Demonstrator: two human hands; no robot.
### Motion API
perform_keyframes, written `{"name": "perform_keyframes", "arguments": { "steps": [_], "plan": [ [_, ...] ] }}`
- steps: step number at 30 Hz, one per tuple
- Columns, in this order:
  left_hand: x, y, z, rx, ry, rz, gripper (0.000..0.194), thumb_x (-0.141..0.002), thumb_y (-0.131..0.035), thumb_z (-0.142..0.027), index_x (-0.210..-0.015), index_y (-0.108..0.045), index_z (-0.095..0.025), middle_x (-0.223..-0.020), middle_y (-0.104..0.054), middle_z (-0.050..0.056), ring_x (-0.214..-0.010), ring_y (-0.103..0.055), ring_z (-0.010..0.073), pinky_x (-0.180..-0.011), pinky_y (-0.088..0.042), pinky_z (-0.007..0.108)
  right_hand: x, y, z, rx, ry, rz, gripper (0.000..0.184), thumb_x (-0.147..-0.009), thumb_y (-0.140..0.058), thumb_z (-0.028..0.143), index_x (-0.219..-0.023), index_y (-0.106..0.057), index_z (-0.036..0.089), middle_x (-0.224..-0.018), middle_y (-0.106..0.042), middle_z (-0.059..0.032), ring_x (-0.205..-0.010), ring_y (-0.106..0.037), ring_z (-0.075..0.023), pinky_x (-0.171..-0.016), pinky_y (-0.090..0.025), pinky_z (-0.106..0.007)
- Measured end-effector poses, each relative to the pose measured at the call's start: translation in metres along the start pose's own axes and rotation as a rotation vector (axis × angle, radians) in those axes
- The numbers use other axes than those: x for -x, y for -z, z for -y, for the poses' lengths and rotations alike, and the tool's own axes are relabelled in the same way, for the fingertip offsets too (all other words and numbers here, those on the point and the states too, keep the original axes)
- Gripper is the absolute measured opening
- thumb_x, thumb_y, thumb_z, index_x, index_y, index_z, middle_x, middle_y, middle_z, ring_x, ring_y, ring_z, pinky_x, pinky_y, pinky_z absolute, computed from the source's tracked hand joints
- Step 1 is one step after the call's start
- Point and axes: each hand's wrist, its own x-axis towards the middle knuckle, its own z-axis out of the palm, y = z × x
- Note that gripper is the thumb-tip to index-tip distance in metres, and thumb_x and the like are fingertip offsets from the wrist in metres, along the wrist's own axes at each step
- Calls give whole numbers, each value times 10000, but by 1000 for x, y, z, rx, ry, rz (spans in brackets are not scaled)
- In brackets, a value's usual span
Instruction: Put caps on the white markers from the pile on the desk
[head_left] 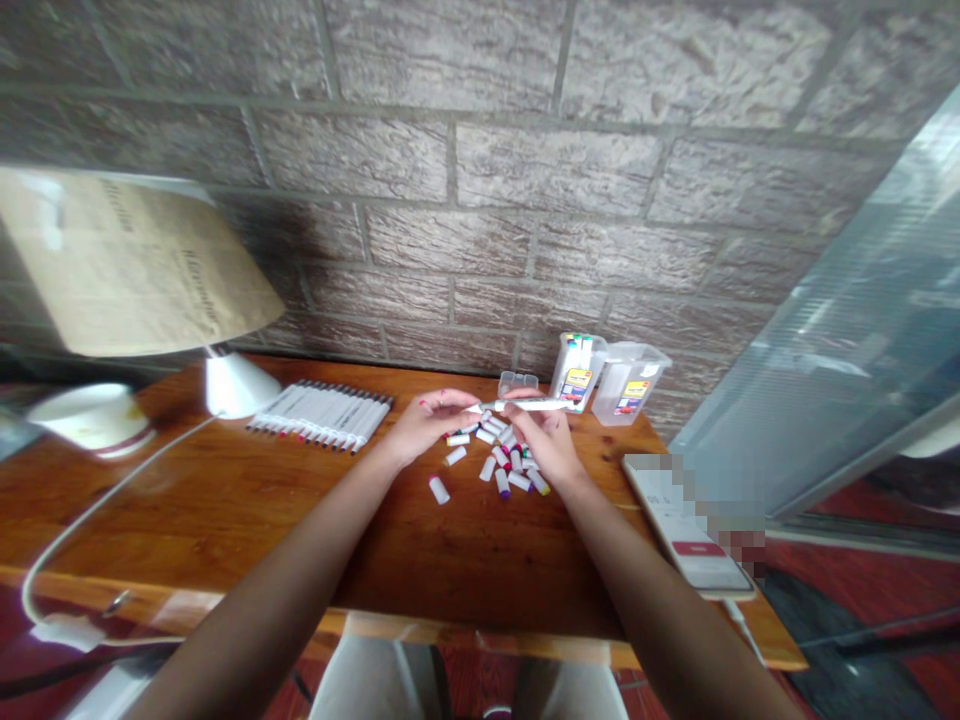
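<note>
My right hand (pixel 551 445) is closed around a white marker (pixel 541 404), which lies nearly level with its tip pointing left. My left hand (pixel 429 422) pinches a small white marker cap (pixel 475 408) at that tip; whether the two touch is too small to tell. Beneath both hands, several loose white caps with coloured ends are scattered over the wooden table, among them a pink-ended cap (pixel 439 490) nearest me and a purple-ended cap (pixel 502 484). Left of my hands, a row of capless-looking white markers (pixel 319 415) lies side by side.
At the back right stand a clear plastic box with markers (pixel 576 375) and another clear box (pixel 628 385). A small clear lid (pixel 517 384) lies behind my hands. A lamp (pixel 236 385), a paper cup (pixel 94 418) and a cable occupy the left; a phone (pixel 694 540) rests at the right edge.
</note>
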Motion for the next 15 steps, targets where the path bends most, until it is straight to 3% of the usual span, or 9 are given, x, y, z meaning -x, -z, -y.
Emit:
{"name": "perform_keyframes", "arguments": {
  "steps": [5,8,12,15],
  "plan": [
    [0,3,1,-15,-15,-2,422,-636,-853,-406,-948,-743,-145,-833,-741,42,-695,-633,140,-657,-483,255,0,0,-3,-10,-33,1,323,-739,-749,456,-919,-667,200,-652,-599,31,-472,-412,-82,-446,-315,-230],
    [0,2,-2,-38,-8,15,418,-668,-832,-430,-959,-738,-145,-839,-746,47,-703,-645,147,-664,-491,260,-1,1,-2,-10,-67,-73,351,-732,-742,495,-870,-673,180,-650,-635,13,-456,-405,-82,-440,-305,-238],
    [2,-2,-4,-162,-15,84,379,-722,-786,-456,-939,-750,-148,-900,-760,72,-782,-677,182,-716,-513,284,-6,5,-4,3,-95,-188,389,-755,-695,524,-606,-584,183,-444,-460,48,-414,-334,-81,-437,-268,-252],
    [4,-4,1,-290,-95,174,312,-750,-769,-424,-901,-762,-151,-919,-765,81,-833,-687,200,-772,-517,302,-10,9,-10,-13,-121,-276,375,-753,-665,505,-577,-519,207,-431,-395,69,-406,-302,-82,-423,-231,-249]
  ]
}}
